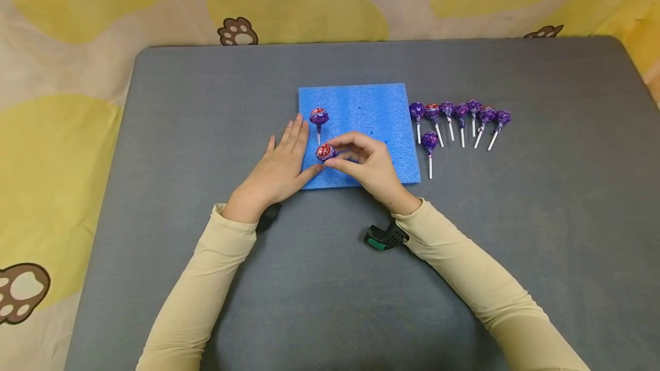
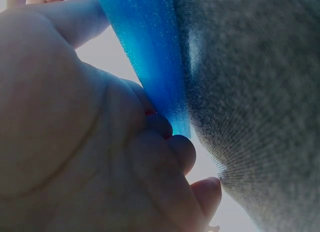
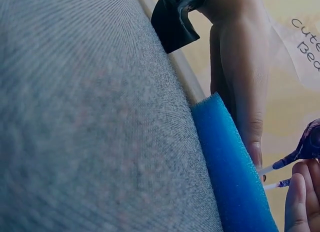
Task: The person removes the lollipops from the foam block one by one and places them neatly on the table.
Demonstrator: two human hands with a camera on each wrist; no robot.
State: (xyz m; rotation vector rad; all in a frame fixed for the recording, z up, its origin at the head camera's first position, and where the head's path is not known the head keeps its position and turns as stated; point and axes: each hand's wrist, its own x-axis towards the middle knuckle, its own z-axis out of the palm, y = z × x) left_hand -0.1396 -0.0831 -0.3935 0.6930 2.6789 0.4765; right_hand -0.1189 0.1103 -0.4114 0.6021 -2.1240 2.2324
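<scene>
My right hand point(image 1: 368, 162) holds a wrapped purple-and-red lollipop point(image 1: 325, 153) by its head, thumb and index fingertips at its right side. In the right wrist view this lollipop's stick point(image 3: 268, 169) points at the blue foam block point(image 1: 381, 130). A second lollipop point(image 1: 319, 116) stands upright in the foam, just behind the first. My left hand point(image 1: 281, 165) lies along the block's left edge, fingers straight, its thumb at the front left corner. In the left wrist view its fingers point(image 2: 170, 162) lie against the foam's side.
Right of the foam, several purple-wrapped lollipops point(image 1: 461, 113) lie in a row on the grey table point(image 1: 515, 233), and one more lollipop point(image 1: 429, 142) lies nearer me. A patterned yellow cloth point(image 1: 299, 4) hangs behind the table. Small holes point(image 1: 359, 108) dot the foam.
</scene>
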